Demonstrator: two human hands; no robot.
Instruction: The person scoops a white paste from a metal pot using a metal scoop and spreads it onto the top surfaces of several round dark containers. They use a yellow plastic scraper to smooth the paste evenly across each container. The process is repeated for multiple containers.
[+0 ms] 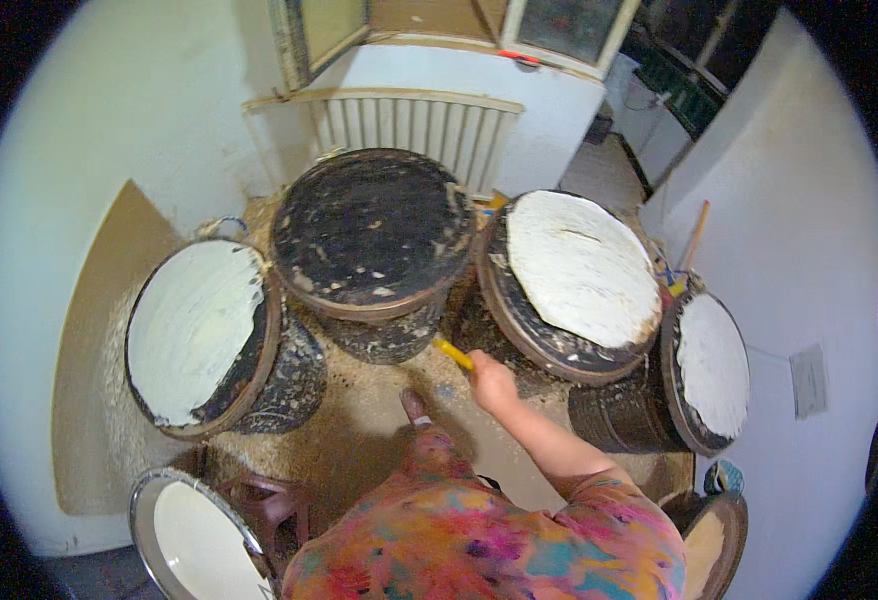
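Observation:
My right hand [494,382] is closed around a yellow handle or rod [454,354], whose short end juts out towards the upper left; the rest of it is hidden. It hovers over the gap between two drums. My left hand is out of view. Ahead stands a drum with a bare, flaked black round top [371,225]. White, ragged-edged material coats the tops of the other drums: a left white layer [191,330], a right white layer [581,262] nearest my right hand, and a far-right white layer [713,364].
Behind the drums are a radiator [409,131] and an open window frame [326,37]. A shiny-rimmed round vessel [139,517] with white contents sits lower left, beside a brown plastic stool [274,502]. At lower right is another round-topped object [739,525]. Pale debris litters the floor [356,405].

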